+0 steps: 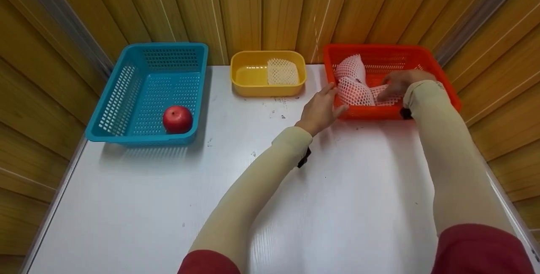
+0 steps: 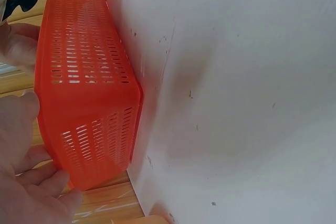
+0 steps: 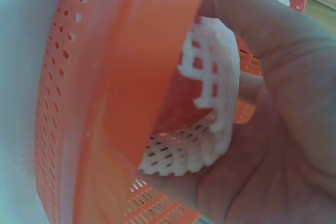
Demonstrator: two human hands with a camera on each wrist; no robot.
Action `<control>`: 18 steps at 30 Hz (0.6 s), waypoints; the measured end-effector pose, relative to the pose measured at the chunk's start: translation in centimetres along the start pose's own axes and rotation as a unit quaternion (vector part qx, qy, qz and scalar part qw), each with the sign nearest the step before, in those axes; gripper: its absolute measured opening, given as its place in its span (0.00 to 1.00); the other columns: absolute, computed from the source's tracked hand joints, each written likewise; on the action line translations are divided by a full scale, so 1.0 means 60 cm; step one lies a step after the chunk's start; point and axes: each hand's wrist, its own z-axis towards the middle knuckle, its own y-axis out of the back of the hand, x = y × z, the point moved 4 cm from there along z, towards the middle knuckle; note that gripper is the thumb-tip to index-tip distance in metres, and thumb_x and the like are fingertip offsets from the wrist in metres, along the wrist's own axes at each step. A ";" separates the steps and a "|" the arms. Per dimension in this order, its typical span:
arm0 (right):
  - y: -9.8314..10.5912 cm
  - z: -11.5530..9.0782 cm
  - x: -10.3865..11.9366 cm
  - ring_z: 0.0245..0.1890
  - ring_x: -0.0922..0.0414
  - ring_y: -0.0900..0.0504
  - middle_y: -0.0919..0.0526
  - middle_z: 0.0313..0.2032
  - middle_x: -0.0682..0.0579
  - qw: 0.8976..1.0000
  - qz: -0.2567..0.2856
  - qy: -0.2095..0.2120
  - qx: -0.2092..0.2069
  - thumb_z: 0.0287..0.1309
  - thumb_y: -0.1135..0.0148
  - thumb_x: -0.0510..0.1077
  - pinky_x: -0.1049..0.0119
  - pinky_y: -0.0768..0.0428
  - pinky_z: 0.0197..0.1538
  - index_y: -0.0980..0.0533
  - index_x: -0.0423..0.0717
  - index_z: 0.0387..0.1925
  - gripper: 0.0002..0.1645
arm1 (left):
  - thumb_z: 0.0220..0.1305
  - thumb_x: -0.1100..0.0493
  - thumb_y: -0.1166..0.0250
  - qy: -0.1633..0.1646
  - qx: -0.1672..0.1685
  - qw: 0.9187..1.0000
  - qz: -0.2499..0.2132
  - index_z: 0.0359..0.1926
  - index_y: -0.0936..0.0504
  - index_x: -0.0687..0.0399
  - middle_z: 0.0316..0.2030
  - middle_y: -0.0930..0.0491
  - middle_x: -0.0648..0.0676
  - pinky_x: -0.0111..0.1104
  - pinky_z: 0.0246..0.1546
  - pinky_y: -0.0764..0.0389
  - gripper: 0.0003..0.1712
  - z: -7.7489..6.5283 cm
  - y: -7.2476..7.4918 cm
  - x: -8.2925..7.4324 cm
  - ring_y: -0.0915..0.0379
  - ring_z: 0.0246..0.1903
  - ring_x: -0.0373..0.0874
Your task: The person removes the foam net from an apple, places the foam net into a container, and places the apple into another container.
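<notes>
My right hand [image 1: 408, 80] reaches into the red-orange basket [image 1: 441, 80]. In the right wrist view, its fingers and thumb curl round a red apple [image 3: 184, 100] in a white foam net [image 3: 227, 72]; the basket rim hides part of it. Left of that hand, two more net-wrapped fruits [image 1: 355, 91] lie against each other in the basket. My left hand [image 1: 319, 110] rests at the basket's front left corner, its fingers extended along the outside and touching the rim, the thumb spread apart.
A blue basket [image 1: 89, 135] at the left holds one bare red apple [image 1: 177, 119]. Between the baskets stands a yellow container [image 1: 268, 91] with an empty foam net [image 1: 282, 71] in it. Wood-patterned walls [image 1: 278, 8] enclose the white table [image 1: 126, 206] at the back and sides.
</notes>
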 end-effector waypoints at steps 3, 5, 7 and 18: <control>0.001 0.002 -0.004 0.66 0.23 0.49 0.52 0.74 0.25 1.000 0.008 0.007 -0.004 0.61 0.38 0.73 0.28 0.32 0.59 0.45 0.49 0.79 0.57 | 0.69 0.38 0.36 0.000 0.000 1.000 -0.004 0.76 0.32 0.47 0.78 0.42 0.45 0.31 0.69 0.33 0.40 -0.001 0.001 0.001 0.40 0.74 0.41; 0.002 0.005 -0.007 0.66 0.23 0.50 0.53 0.74 0.25 1.000 0.015 0.010 -0.005 0.62 0.38 0.73 0.29 0.31 0.59 0.46 0.49 0.79 0.56 | 0.69 0.38 0.36 0.002 0.003 1.000 -0.007 0.76 0.32 0.47 0.78 0.42 0.45 0.31 0.69 0.33 0.40 -0.002 0.001 0.001 0.39 0.74 0.41; 0.003 0.012 -0.013 0.66 0.23 0.50 0.53 0.74 0.25 1.000 0.025 0.009 -0.005 0.62 0.38 0.71 0.29 0.30 0.58 0.47 0.49 0.79 0.56 | 0.69 0.38 0.36 0.003 0.003 1.000 -0.008 0.76 0.32 0.47 0.78 0.42 0.45 0.31 0.69 0.33 0.40 -0.002 0.001 0.001 0.39 0.74 0.42; 0.032 0.054 -0.037 0.66 0.25 0.48 0.49 0.73 0.26 0.998 0.054 0.019 -0.026 0.56 0.32 0.72 0.23 0.39 0.64 0.62 0.41 0.81 0.72 | 0.70 0.38 0.36 -0.015 -0.006 1.000 0.011 0.76 0.32 0.50 0.78 0.41 0.48 0.31 0.68 0.32 0.40 -0.001 0.001 0.001 0.37 0.72 0.43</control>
